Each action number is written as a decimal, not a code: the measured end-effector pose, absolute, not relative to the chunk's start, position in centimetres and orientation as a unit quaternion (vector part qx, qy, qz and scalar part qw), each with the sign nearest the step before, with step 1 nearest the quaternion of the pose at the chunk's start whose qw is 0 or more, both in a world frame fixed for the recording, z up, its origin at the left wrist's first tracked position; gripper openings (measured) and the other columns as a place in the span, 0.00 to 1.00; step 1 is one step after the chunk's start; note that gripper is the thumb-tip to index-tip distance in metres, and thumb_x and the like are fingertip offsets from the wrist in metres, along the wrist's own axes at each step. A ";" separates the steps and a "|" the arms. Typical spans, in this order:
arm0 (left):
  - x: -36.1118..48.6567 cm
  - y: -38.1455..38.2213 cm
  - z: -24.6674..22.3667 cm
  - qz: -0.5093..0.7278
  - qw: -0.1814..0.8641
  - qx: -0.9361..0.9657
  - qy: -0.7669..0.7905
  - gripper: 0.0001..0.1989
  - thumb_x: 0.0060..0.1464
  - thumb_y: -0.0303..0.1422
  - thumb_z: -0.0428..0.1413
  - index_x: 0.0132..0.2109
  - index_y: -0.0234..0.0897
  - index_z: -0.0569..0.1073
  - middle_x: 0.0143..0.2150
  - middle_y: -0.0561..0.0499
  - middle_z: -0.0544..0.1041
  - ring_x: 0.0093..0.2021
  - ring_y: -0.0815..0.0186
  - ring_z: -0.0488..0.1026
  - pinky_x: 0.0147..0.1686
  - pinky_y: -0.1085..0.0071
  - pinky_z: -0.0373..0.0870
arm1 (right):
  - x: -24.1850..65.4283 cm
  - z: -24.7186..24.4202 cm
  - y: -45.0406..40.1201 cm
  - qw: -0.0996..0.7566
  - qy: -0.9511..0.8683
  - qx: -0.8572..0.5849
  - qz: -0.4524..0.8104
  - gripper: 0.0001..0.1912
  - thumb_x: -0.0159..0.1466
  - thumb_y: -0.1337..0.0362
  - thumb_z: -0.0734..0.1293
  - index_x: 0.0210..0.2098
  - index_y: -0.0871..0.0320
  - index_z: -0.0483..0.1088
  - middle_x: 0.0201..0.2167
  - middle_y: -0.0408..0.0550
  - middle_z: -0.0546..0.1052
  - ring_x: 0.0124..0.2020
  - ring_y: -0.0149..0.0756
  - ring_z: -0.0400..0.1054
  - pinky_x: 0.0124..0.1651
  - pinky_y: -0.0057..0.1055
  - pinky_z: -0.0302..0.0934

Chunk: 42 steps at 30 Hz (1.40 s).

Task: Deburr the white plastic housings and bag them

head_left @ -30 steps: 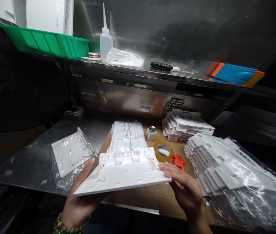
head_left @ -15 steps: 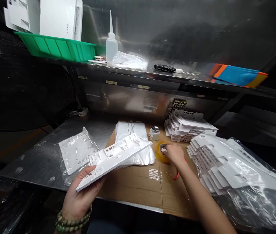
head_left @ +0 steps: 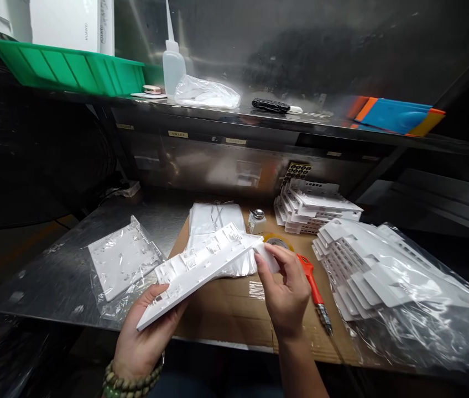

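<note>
My left hand [head_left: 147,326] grips the near end of a white plastic housing panel [head_left: 201,276], thumb on top and fingers underneath. The panel is tilted, its ribbed and slotted inner side facing up. At its far right end, my right hand [head_left: 286,282] pinches a small white piece [head_left: 271,260], which looks like a folded wipe, against the panel's corner. Behind that hand lies a roll of yellowish tape [head_left: 278,241], partly hidden. A red-handled tool [head_left: 308,271] with a metal shaft lies to the right of the hand. Under the panel is a stack of clear plastic bags [head_left: 213,218].
A bagged white panel [head_left: 122,257] lies at left. Stacked panels stand at the back right [head_left: 321,202], and a bagged stack [head_left: 375,271] lies at right. A small bottle with a metal cap [head_left: 256,222] stands behind the tape. Overhead, a shelf [head_left: 218,113] holds a green bin [head_left: 72,72] and squeeze bottle [head_left: 173,69].
My right hand has left the tape roll with the white piece and come to the panel's right end. The red-handled tool is now uncovered. The whole view has shifted slightly.
</note>
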<state>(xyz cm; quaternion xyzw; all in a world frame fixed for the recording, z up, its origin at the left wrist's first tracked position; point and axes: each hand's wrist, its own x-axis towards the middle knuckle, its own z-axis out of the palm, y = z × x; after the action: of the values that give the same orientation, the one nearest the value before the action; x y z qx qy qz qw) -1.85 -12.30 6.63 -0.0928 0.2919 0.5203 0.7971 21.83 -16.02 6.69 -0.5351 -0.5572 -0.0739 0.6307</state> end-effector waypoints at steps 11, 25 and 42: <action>-1.1 -12.9 7.4 0.509 0.787 -0.083 0.339 0.36 0.62 0.21 0.46 0.76 0.24 0.51 0.51 0.24 0.82 0.56 0.41 0.79 0.51 0.51 0.83 | 20.1 7.6 -16.9 0.615 -0.582 -0.522 -0.105 0.16 0.65 0.73 0.73 0.51 0.54 0.77 0.43 0.49 0.76 0.45 0.36 0.75 0.48 0.34 0.74; -1.2 -13.0 6.9 0.532 0.794 -0.078 0.284 0.42 0.61 0.20 0.47 0.78 0.31 0.41 0.60 0.27 0.78 0.58 0.40 0.77 0.60 0.41 0.75 | 22.1 8.4 -17.8 0.640 -0.522 -0.564 -0.015 0.23 0.67 0.67 0.73 0.61 0.51 0.74 0.49 0.50 0.75 0.47 0.38 0.74 0.46 0.37 0.74; -1.2 -13.6 6.9 0.507 0.805 -0.067 0.300 0.41 0.59 0.20 0.47 0.78 0.36 0.48 0.57 0.30 0.81 0.57 0.43 0.79 0.54 0.50 0.81 | 21.8 9.0 -16.5 0.608 -0.553 -0.538 -0.188 0.14 0.64 0.73 0.74 0.47 0.51 0.78 0.40 0.45 0.74 0.40 0.35 0.73 0.44 0.36 0.73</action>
<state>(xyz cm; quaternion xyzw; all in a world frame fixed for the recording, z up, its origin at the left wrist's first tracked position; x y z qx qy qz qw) -1.24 -13.62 6.95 -0.0668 0.2998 0.5074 0.8051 21.85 -16.50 8.95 -0.5381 -0.5527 -0.1878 0.6081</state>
